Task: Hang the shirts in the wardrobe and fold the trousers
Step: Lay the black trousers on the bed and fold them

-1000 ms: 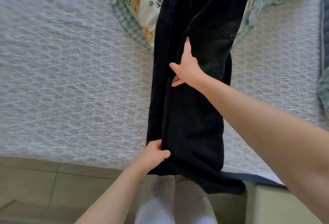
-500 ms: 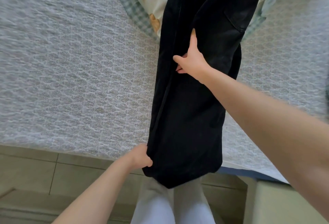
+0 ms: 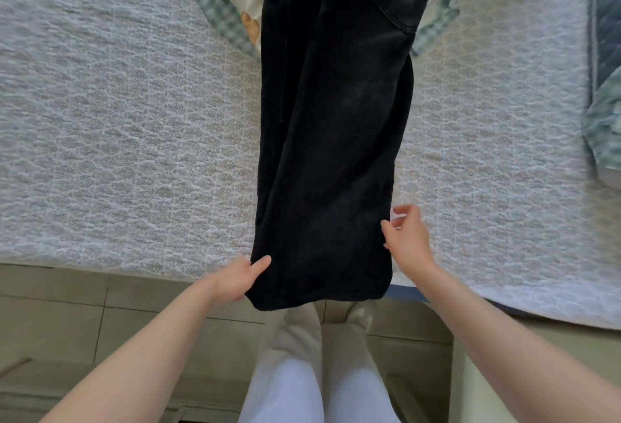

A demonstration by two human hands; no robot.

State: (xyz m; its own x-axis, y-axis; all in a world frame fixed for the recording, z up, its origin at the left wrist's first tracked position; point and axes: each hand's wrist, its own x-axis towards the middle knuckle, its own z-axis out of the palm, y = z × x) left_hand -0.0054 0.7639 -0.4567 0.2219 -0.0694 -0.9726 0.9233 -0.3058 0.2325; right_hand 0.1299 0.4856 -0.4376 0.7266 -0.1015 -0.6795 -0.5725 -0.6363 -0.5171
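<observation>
Black trousers [image 3: 332, 127] lie lengthwise on the bed, legs folded together, the hem end hanging a little over the near edge. My left hand [image 3: 240, 276] grips the left corner of the hem, thumb on top of the cloth. My right hand [image 3: 408, 237] is at the right edge of the trouser leg near the hem, fingers loosely spread beside the fabric, and holds nothing that I can see. The waist end runs out of view at the top.
A grey-white textured bedspread [image 3: 127, 140] covers the bed. A checked and floral pillow [image 3: 235, 2] lies under the trousers at the top. Pale green cloth [image 3: 605, 127] sits at the right edge. Tiled floor [image 3: 100, 322] and my own legs are below.
My right hand left the middle of the trousers and came down to the right edge near the hem. The left hand keeps its hold on the left hem corner.
</observation>
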